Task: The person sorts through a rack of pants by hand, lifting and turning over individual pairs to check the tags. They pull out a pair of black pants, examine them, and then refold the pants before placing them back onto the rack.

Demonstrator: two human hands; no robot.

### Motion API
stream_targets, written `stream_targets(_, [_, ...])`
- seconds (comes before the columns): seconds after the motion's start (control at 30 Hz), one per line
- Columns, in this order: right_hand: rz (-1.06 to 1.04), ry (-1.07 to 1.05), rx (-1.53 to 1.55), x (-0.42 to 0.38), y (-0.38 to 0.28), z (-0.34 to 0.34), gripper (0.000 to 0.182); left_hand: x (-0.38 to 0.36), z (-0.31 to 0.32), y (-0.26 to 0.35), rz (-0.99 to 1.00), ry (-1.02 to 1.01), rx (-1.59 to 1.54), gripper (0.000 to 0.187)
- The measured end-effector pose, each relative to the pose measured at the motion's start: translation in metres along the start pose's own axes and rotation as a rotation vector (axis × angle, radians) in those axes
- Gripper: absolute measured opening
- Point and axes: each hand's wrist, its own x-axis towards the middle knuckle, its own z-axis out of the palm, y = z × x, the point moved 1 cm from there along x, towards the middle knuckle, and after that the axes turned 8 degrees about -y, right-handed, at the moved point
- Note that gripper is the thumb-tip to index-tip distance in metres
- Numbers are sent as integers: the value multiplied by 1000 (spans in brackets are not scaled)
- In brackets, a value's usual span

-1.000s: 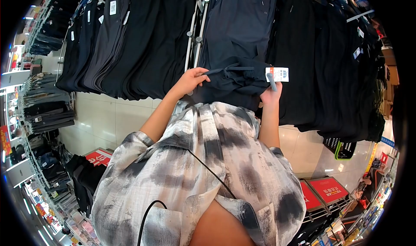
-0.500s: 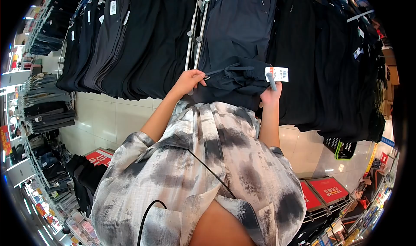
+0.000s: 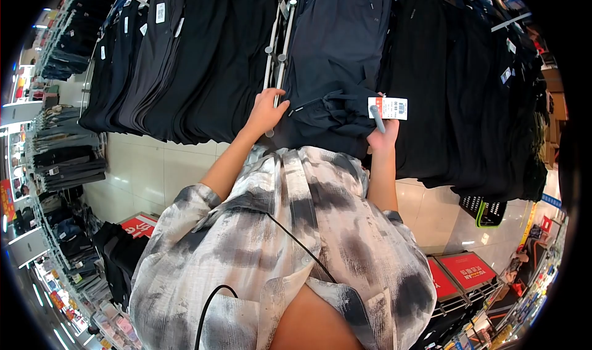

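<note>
Dark navy trousers (image 3: 336, 119) with a gathered waist and a drawstring (image 3: 311, 103) lie bunched in front of me. My right hand (image 3: 383, 137) grips them at the right end of the waistband. A white and orange price tag (image 3: 394, 108) hangs over its fingers, along with a short grey strip (image 3: 377, 119). My left hand (image 3: 266, 113) is beside the left edge of the trousers, at the metal rail (image 3: 282, 66), thumb and forefinger apart. The drawstring's tip lies free, just right of that thumb. Some of the left fingers are hidden.
Rows of dark trousers (image 3: 209, 73) hang to the left, and more black trousers (image 3: 425, 91) to the right. A black and green basket (image 3: 490, 213) stands on the tiled floor at right. Red signs (image 3: 468, 270) top a rack behind me.
My left hand has let go of the drawstring and moved slightly up and left. The right hand has shifted a little left, and the price tag has swung left and down.
</note>
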Motion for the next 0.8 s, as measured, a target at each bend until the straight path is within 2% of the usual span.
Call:
stream_targets(0.03, [-3, -8, -18, -1, 0, 2, 41, 7, 0, 0, 3, 25, -8, 50])
stream_targets(0.13, [-13, 7, -59, -5, -1, 14, 40, 31, 16, -11, -99, -169, -256, 59])
stream_targets(0.2, [-48, 53, -110, -8, -1, 26, 39, 45, 35, -28, -194, -399, -400, 65])
stream_targets(0.27, [-66, 65, -133, -13, -3, 31, 38, 47, 17, 8, -383, -575, -440, 59])
stream_targets(0.33, [-93, 87, -132, -18, -4, 38, 37, 49, 21, 9, -389, -579, -546, 63])
stream_targets(0.37, [-78, -17, -68, -16, -4, 23, 36, 50, 25, 10, -434, -545, -701, 59])
stream_targets(0.47, [-166, -67, -235, -24, -5, 35, 36, 49, 9, 43, -465, -545, -1306, 52])
stream_targets(0.5, [-223, -116, -277, -26, -5, 44, 34, 49, -2, 61, -454, -536, -1352, 46])
stream_targets(0.53, [-245, -109, -332, -30, -4, 65, 32, 47, -16, 88, -347, -549, -1423, 45])
stream_targets(0.6, [-314, 4, -515, -29, 4, 84, 32, 45, -29, 129, -327, -386, -1420, 45])
stream_targets(0.63, [-397, -61, -534, -30, 9, 98, 36, 46, -32, 144, -270, -362, -1380, 46])
stream_targets(0.77, [-432, -192, -706, -37, 23, 157, 53, 52, -32, 176, -45, -301, -1313, 39])
stream_targets(0.8, [-448, -273, -835, -36, 24, 160, 59, 51, -32, 179, -5, -281, -1290, 39])
